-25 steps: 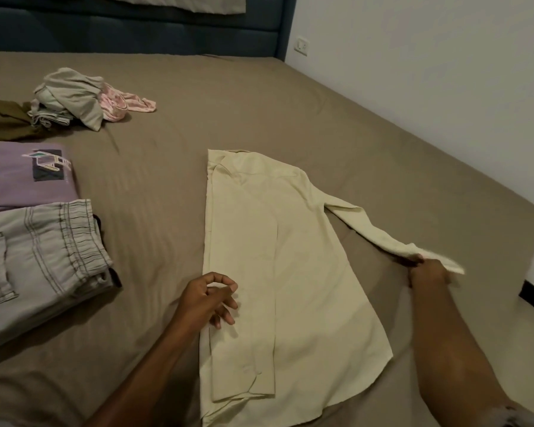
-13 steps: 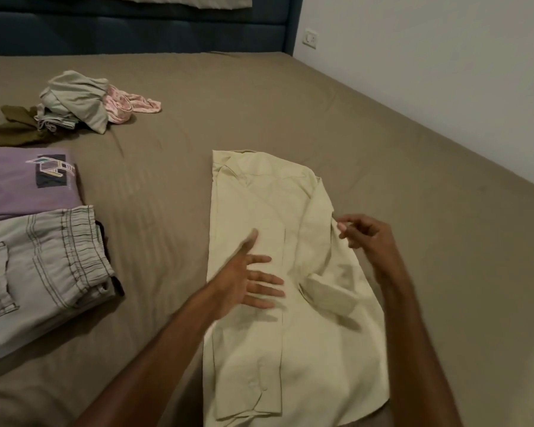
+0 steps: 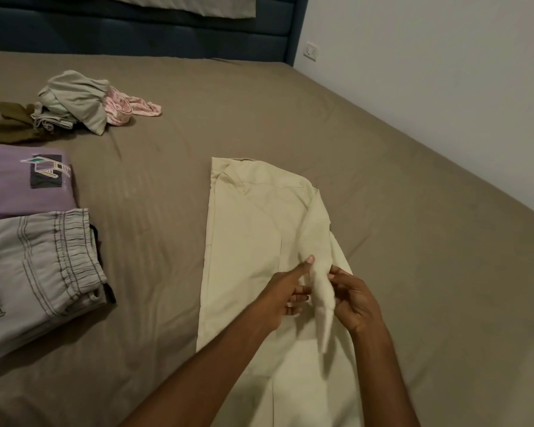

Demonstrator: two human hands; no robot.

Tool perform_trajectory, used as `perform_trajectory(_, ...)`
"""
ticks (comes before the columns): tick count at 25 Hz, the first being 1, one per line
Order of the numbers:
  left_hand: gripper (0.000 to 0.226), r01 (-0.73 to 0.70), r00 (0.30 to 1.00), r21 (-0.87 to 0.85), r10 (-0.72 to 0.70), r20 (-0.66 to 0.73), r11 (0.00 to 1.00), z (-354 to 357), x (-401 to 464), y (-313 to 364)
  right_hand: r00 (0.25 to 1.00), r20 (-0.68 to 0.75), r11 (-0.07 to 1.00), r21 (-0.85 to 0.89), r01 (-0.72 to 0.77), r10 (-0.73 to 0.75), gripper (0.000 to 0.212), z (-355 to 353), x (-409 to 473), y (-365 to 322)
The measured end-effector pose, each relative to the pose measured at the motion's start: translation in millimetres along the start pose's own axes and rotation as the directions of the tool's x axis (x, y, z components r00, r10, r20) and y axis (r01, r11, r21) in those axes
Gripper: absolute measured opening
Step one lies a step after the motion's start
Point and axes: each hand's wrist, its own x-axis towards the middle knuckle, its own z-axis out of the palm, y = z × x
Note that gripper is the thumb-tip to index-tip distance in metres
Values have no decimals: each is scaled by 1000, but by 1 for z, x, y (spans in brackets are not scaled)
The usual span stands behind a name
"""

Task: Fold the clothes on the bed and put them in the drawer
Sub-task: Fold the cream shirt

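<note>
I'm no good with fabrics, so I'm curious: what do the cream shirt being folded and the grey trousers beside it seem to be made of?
The cream shirt looks like a thin woven cloth, perhaps cotton, matte: it lies flat with soft creases and its sleeve droops limply between both hands. The grey trousers look like a heavier washed denim or twill: dark contrast stitching, a gathered elastic waistband and a stitched patch pocket.

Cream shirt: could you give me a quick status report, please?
Left hand and right hand both hold the sleeve. Cream shirt part-folded on bed. Nothing in the way.
</note>
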Motion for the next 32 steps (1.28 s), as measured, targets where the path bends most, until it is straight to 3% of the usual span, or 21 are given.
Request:
perform_trajectory(2, 52, -74, 997, -16, 75, 22, 997, -11, 2, 9, 992, 123, 998, 57, 3, -10, 40, 5, -1, 2)
perform_trajectory(4, 40, -173, 984, -90, 176, 16, 981, -25, -1, 17, 989, 139, 995, -76, 63, -52, 35, 12, -2, 5)
perform_trajectory(6, 35, -251, 968, -127, 250, -24, 960, -46, -9, 29, 986, 34, 954, -249, 168, -164, 23, 15, -4, 9)
perform_trajectory(7, 36, -298, 955, -115, 296, -32, 948, -58, -14, 37, 955, -87, 884, -410, 225, -283, 18, 12, -2, 9)
perform_trajectory(8, 39, -346, 938, -106, 343, -41, 932, -71, -19, 43, 871, -218, 742, -634, 217, -441, 14, 7, 1, 11)
perform_trajectory(10, 34, -411, 911, -168, 404, -78, 896, -103, -28, 55, 689, -284, 311, -946, -89, -667, 27, -9, 2, 17)
perform_trajectory(11, 25, -410, 912, -235, 395, -107, 881, -120, -32, 60, 677, -262, 121, -961, -249, -687, 41, -17, 2, 22)
perform_trajectory(12, 20, -380, 925, -309, 358, -128, 872, -136, -37, 65, 710, -259, 21, -946, -325, -655, 51, -24, 3, 27)
perform_trajectory(14, 25, -297, 955, -380, 269, -126, 876, -162, -42, 69, 797, -252, -10, -951, -308, -549, 53, -30, 2, 28)
perform_trajectory(17, 27, -242, 970, -362, 213, -118, 900, -182, -34, 78, 863, -301, 203, -951, -236, -407, 53, -31, 4, 13)
perform_trajectory(18, 28, -222, 974, -374, 191, -118, 901, -185, -31, 85, 873, -329, 225, -939, -261, -359, 53, -30, 2, 8)
perform_trajectory(23, 40, -241, 970, -276, 222, -100, 930, -199, -11, 132, 904, -344, 11, -935, -353, -252, 41, -27, -19, -4)
perform_trajectory(25, 42, -321, 947, -282, 310, -82, 904, -209, -7, 160, 886, -298, -65, -938, -342, -356, 41, -7, -37, -3)
perform_trajectory(28, 49, -435, 896, -366, 434, -91, 823, -253, -1, 184, 817, -215, -92, -947, -309, -535, 42, 50, -74, 16)
perform_trajectory(30, 48, -432, 901, -366, 408, -145, 824, -300, -2, 178, 873, -141, -182, -951, -250, -467, 53, 91, -93, 46)
perform_trajectory(32, 45, -356, 928, -310, 294, -229, 881, -331, -11, 161, 943, -66, -307, -936, -172, -325, 68, 116, -101, 84)
